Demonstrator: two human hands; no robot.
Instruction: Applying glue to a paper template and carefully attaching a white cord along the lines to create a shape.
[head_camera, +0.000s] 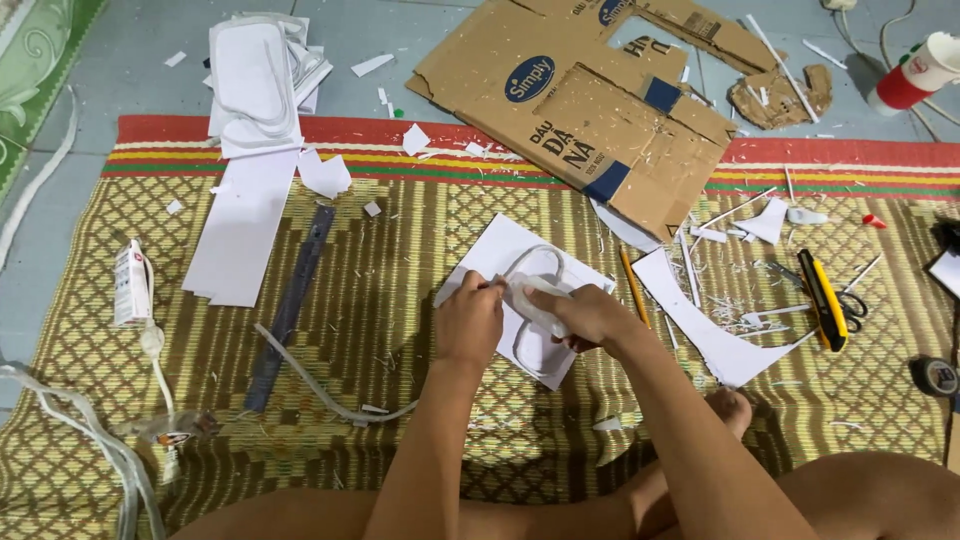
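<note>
My left hand and my right hand meet over a white sheet lying on the woven mat. Both hands pinch a small white cut-out piece with a looped white strip curving up from it. The left fingers grip the piece's left end, the right fingers its right end. Part of the piece is hidden under my fingers.
A dark ruler and white strips lie left. Torn cardboard sits behind. A pencil, yellow utility knife, scissors and paper scraps lie right. A glue box and cable are at left.
</note>
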